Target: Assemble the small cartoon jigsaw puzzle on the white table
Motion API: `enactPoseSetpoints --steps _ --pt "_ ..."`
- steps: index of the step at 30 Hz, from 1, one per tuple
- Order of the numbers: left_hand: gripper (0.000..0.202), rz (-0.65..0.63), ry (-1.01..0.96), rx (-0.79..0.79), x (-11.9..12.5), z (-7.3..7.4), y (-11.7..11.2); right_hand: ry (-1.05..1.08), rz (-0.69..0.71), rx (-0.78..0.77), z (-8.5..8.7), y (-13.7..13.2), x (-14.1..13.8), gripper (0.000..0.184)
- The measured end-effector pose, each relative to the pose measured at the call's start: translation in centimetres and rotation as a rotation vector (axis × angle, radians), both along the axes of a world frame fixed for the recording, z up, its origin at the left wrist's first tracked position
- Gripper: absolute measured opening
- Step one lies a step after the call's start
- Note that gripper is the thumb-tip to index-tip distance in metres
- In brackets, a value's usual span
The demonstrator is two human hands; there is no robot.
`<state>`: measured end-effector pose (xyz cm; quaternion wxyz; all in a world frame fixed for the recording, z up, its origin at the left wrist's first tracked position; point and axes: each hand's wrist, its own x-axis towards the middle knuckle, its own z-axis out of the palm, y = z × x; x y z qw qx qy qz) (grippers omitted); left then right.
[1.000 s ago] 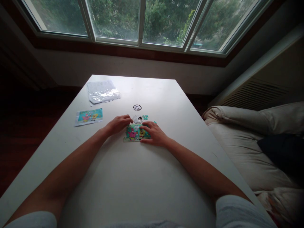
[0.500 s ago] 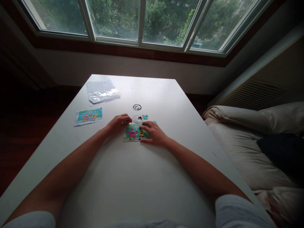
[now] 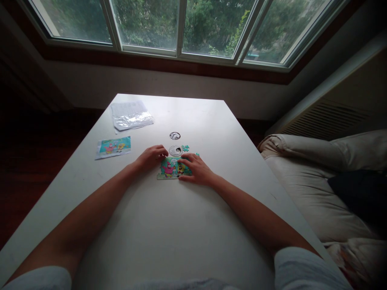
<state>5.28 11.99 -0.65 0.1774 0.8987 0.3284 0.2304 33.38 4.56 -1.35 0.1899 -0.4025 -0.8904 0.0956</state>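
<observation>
A colourful cartoon jigsaw puzzle lies flat on the white table, its picture mostly joined up. At its upper left corner, my left hand has its fingers curled together; whatever sits between the fingertips is hidden. Spread over the right end of the puzzle is my right hand, fingers apart, with the thumb at the lower edge and the index finger on the upper part. Just beyond the puzzle are a few loose green puzzle pieces, and another piece shows behind my right hand.
Two round table openings, a nearer one with a metal ring and a farther one, lie beyond the puzzle. A printed cartoon picture is at left, with papers in a clear plastic sleeve behind it. A beige sofa stands right.
</observation>
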Motion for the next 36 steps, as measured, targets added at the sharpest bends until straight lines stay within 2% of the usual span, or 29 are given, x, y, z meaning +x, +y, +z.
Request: enactPoseSetpoints --steps 6,12,17,36 --pt "0.019 0.027 -0.034 -0.005 -0.9 0.1 0.3 -0.004 -0.004 -0.01 0.0 0.0 0.0 0.07" --pt "0.022 -0.027 -0.008 -0.094 -2.2 0.7 0.6 -0.005 -0.009 -0.027 0.4 -0.2 0.0 0.068" --pt "0.023 -0.041 0.018 -0.09 -2.2 1.1 0.5 -0.006 -0.003 -0.024 0.1 -0.1 0.0 0.069" --pt "0.024 -0.059 0.013 -0.094 -2.3 0.9 0.5 -0.009 -0.004 -0.023 0.1 -0.1 0.1 0.069"
